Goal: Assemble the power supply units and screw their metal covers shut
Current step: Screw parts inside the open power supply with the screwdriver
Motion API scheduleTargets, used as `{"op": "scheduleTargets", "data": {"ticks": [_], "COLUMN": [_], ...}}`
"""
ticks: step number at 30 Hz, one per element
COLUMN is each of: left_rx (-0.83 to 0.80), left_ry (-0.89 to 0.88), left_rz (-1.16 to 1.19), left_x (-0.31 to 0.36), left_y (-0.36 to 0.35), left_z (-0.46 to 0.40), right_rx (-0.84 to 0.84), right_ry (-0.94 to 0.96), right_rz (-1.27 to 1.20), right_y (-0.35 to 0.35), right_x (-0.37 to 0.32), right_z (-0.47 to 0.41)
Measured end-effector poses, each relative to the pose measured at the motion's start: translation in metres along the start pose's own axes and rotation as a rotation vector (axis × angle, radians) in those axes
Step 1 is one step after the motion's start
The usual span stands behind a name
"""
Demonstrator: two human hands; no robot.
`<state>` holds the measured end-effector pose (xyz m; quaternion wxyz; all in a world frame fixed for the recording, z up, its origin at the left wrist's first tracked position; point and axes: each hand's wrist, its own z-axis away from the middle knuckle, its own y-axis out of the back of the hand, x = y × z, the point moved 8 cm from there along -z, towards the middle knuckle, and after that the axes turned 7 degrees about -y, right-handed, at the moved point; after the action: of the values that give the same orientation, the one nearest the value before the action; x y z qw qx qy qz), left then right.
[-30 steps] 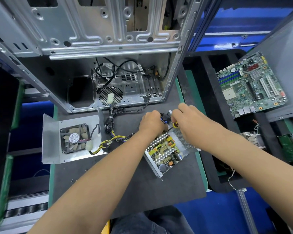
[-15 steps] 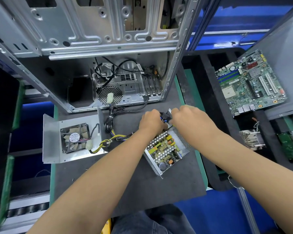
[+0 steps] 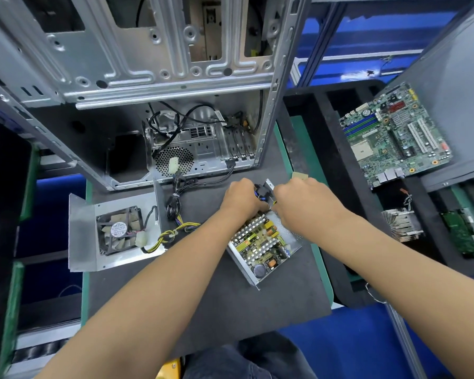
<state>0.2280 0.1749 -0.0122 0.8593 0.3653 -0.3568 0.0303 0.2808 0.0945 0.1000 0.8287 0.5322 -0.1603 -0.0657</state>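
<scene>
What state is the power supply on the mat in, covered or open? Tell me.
Open. The power supply unit shows its bare circuit board from above; its metal cover, with the fan, lies apart on the mat.

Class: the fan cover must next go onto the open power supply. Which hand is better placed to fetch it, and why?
Probably the left hand: the fan cover lies on its side of the open power supply, while the right hand would cross over.

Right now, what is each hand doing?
Left hand: fingers curled on the black connector part at the power supply unit.
Right hand: grips the same part.
</scene>
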Motion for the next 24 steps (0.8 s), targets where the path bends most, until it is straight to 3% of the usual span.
{"op": "scheduleTargets", "data": {"ticks": [3,5,8,11,13,16,19,24], "left_rx": [-0.032,-0.007,0.048,-0.016,-0.049,0.011,0.064,-0.089], "left_ry": [-0.022,-0.046,-0.009,0.104,0.136,0.154,0.157,0.134], "left_rz": [0.016,0.164,0.541,1.039,1.242,1.367,1.426,1.558], "left_x": [0.006,0.003,-0.009,-0.019,-0.022,-0.025,-0.027,-0.018], "left_y": [0.013,0.027,0.042,0.031,0.024,0.023,0.026,0.022], "left_z": [0.006,0.011,0.021,0.034,0.042,0.048,0.051,0.061], "right_rx": [0.007,0.043,0.162,0.220,0.204,0.161,0.125,0.089], "right_ry": [-0.029,-0.093,-0.190,-0.306,-0.377,-0.416,-0.377,-0.283], "right_rz": [-0.086,-0.262,-0.643,-1.093,-1.317,-1.602,-1.724,-1.814], "right_y": [-0.001,0.001,0.009,-0.004,-0.023,-0.047,-0.057,-0.058], "right_x": [0.012,0.036,0.081,0.111,0.114,0.105,0.092,0.079], "right_z": [0.003,0.009,0.024,0.033,0.033,0.029,0.026,0.022]}}
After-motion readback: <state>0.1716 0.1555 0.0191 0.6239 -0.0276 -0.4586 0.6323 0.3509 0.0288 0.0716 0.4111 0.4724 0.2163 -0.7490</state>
